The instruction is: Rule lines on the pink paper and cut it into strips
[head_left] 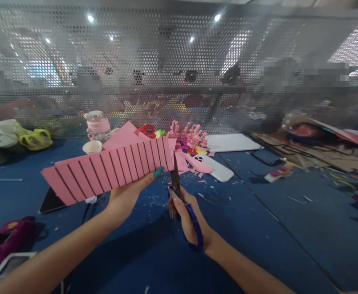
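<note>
Left hand [126, 194] pinches the lower edge of a light, floppy, slit pink paper strip [111, 169] held above the table [289, 228], best supported near the cut; right hand [186, 216] grips blue-handled scissors [179, 192], fingers closed through the loops.

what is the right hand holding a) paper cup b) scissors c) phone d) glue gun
b: the right hand grips blue-handled scissors, blades up at the right end of the pink paper that the left hand holds.
</note>
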Tool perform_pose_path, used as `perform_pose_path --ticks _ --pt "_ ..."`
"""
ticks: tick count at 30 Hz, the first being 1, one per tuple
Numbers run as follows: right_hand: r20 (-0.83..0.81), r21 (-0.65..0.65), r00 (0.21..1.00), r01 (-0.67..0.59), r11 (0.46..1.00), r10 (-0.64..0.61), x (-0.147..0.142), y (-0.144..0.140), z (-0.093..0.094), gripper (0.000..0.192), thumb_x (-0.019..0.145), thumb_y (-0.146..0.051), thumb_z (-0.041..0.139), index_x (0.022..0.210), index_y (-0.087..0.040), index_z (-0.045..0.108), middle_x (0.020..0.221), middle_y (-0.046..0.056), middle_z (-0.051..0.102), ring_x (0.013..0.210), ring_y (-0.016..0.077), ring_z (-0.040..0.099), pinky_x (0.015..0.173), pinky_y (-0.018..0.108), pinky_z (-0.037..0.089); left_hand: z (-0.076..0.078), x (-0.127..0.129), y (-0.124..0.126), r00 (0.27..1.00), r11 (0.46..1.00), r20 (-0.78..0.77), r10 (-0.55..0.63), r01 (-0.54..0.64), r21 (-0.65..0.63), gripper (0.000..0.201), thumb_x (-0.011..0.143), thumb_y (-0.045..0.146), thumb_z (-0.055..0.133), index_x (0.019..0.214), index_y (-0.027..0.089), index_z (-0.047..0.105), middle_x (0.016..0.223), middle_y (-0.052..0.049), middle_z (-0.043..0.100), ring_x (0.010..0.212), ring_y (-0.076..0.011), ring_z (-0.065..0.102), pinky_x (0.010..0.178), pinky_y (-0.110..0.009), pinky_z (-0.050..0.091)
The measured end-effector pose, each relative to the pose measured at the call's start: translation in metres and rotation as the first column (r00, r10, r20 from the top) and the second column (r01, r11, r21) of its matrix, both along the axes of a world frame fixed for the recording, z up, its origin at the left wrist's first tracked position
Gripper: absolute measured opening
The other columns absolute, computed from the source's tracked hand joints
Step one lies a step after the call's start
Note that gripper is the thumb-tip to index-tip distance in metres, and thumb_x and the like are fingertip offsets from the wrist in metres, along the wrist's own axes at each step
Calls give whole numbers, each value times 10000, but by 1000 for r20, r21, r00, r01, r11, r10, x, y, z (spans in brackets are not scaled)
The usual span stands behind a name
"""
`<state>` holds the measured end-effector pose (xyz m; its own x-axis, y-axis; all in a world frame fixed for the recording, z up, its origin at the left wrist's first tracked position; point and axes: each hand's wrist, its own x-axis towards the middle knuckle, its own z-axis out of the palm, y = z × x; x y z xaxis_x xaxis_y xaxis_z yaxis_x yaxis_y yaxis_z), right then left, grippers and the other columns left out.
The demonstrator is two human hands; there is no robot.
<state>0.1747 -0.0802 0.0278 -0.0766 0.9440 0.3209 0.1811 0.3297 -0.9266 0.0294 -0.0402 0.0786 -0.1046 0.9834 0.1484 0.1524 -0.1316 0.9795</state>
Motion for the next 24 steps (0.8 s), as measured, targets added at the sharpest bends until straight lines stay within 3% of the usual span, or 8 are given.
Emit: perform_pose_path --ticks 3,11,15,19,24 --pt "-7 9 1000 -5 1000 5 0 0 0 350 901 -475 347 718 -195 450 545 -38 447 472 99 442 471 237 356 5 0 -3 989 993 90 -122 120 18 397 619 480 734 859 167 689 940 -119 708 1029 -320 619 977 -442 432" --pt "1 42 1000 3 999 -4 0 1 0 345 895 -478 341 739 -195 463 557 -30 470 473 103 458 464 237 365 10 3 -5 940 989 329 -91 125 -85 260 552 357 790 699 171 682 789 -93 721 955 -337 648 832 -391 502" --pt "-5 27 1000 20 999 -20 0 1 1 343 890 -486 345 748 -196 462 557 -31 471 480 106 471 468 233 380 13 4 -5 928 985 356 -110 151 -87 220 558 303 785 690 154 692 755 -83 723 957 -329 650 801 -353 514" --pt "-17 26 1000 8 1000 -8 -1 1 -1 344 888 -486 349 734 -196 449 546 -36 454 464 100 455 450 225 373 14 4 -3 894 986 431 -123 160 -50 233 538 254 772 744 172 703 836 -53 735 876 -267 681 771 -324 528" --pt "3 26 999 -33 999 33 -3 -2 1 325 889 -464 360 754 -189 465 558 -34 458 481 102 455 465 226 377 12 2 1 851 972 512 -121 205 -111 112 532 241 747 600 173 688 729 -34 730 739 -206 694 735 -298 542"
